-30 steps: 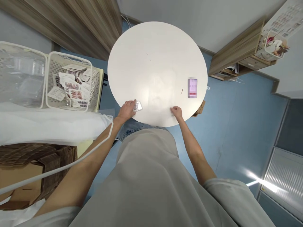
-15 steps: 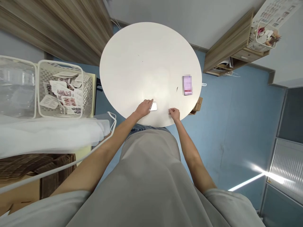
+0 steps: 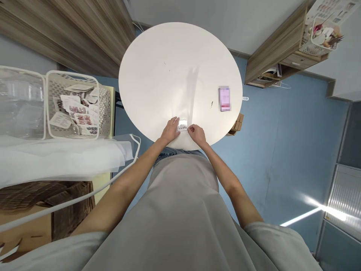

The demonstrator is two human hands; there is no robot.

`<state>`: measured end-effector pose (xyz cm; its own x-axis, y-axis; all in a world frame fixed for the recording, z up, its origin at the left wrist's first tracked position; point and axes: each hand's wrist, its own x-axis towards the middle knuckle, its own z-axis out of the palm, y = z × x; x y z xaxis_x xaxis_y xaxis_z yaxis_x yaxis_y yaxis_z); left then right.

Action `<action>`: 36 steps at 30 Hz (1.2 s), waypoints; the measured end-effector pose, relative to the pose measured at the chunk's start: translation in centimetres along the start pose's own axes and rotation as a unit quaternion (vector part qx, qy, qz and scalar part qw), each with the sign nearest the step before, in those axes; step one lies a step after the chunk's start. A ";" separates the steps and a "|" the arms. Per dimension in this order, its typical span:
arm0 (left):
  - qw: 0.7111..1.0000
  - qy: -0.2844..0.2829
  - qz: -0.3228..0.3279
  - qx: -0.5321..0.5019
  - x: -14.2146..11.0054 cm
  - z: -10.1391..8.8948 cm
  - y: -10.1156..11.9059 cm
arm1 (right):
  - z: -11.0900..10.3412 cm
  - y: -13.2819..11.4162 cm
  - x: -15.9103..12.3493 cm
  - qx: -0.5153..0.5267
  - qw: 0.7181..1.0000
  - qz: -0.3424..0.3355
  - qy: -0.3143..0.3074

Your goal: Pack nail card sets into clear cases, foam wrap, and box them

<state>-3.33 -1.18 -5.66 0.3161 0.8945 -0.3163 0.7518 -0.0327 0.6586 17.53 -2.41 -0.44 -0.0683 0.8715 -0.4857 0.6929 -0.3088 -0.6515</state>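
Two hands are flanking a small packet (image 3: 182, 125), nearer than the phone (image 3: 225, 98) and to its left

The left hand (image 3: 170, 130) is grasping the edge farther from the phone; the right hand (image 3: 197, 134) is curling its fingers at the edge closer to it, though whether they are pinching I cannot tell; working well probably means bracing the packet lightly, flat against the worktop (image 3: 158, 79)

no text can be read — print on cards (image 3: 60, 120) and poster (image 3: 330, 11) too small
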 end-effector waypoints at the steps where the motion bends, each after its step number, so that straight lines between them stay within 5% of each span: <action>1: 0.999 0.027 -0.035 -0.029 -0.6 0.1 0.0 | 0.6 -0.6 0.2 -0.012 1.000 -0.009 -0.013; 5: 0.967 0.085 -0.189 -0.147 -2.2 0.4 0.1 | 2.9 -2.3 1.4 -0.046 0.997 -0.032 -0.059; 8: 0.945 0.080 -0.241 -0.206 -2.2 0.6 0.0 | 4.4 -2.8 2.5 -0.064 0.994 -0.038 -0.082; 20: 0.935 0.077 -0.295 -0.181 0.3 1.9 -0.8 | 5.7 -1.5 3.2 -0.079 0.988 -0.051 -0.122; 28: 0.938 0.107 -0.294 -0.146 0.2 2.6 -1.0 | 3.0 0.6 3.3 -0.046 0.998 0.041 0.000; 36: 0.938 0.126 -0.292 -0.138 -0.3 2.8 -0.5 | 3.6 1.7 5.0 -0.036 0.994 0.108 0.001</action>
<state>-2.19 -2.67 -7.87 -0.2757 0.8026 -0.5290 0.5639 0.5808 0.5871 15.76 0.03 -6.05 0.0882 0.7885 -0.6087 0.7404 -0.4607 -0.4895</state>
